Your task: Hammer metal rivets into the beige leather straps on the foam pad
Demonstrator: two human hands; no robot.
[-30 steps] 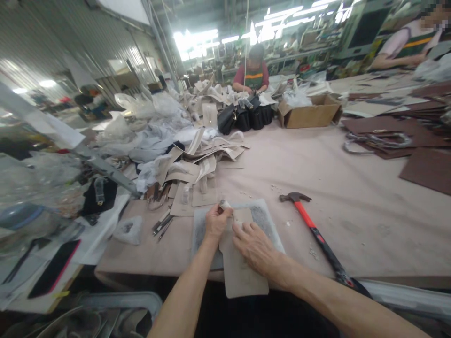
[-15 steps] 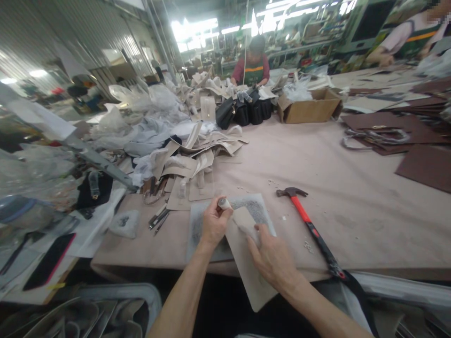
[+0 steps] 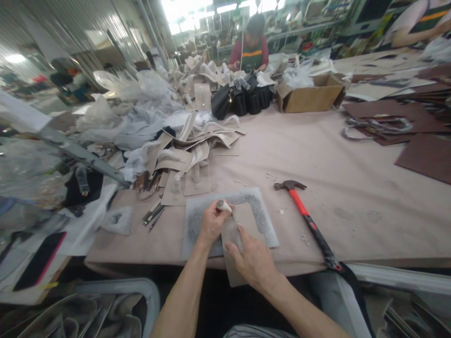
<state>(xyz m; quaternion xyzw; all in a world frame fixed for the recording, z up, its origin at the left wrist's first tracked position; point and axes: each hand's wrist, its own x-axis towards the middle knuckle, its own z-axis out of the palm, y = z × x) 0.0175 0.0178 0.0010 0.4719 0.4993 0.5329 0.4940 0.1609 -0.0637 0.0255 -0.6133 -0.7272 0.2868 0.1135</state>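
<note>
My left hand (image 3: 212, 224) is closed around a short white cylinder with a grey metal end (image 3: 223, 205), held upright at the panel's upper left edge. A beige leather-like panel (image 3: 246, 213) lies partly over a grey, worn pad (image 3: 195, 223) and sticks out past the table's front edge. My right hand (image 3: 254, 258) grips this panel, thumb and forefinger on its upper face; the other fingers are mostly hidden. To the right a claw hammer (image 3: 303, 209) with a red and black handle rests on the table.
Several thin tools (image 3: 154, 215) and a clear bag (image 3: 118, 219) lie left of the pad. Beige panels (image 3: 192, 157) are heaped behind them. Black bags (image 3: 241, 101) and a cardboard box (image 3: 312, 96) stand farther back. Small bits (image 3: 306, 238) are scattered near the hammer. A co-worker (image 3: 250, 47) sits opposite.
The beige panel has shifted left and turned straighter, sliding farther onto the pad. My right hand has moved left with it. My left hand still holds the white cylinder.
</note>
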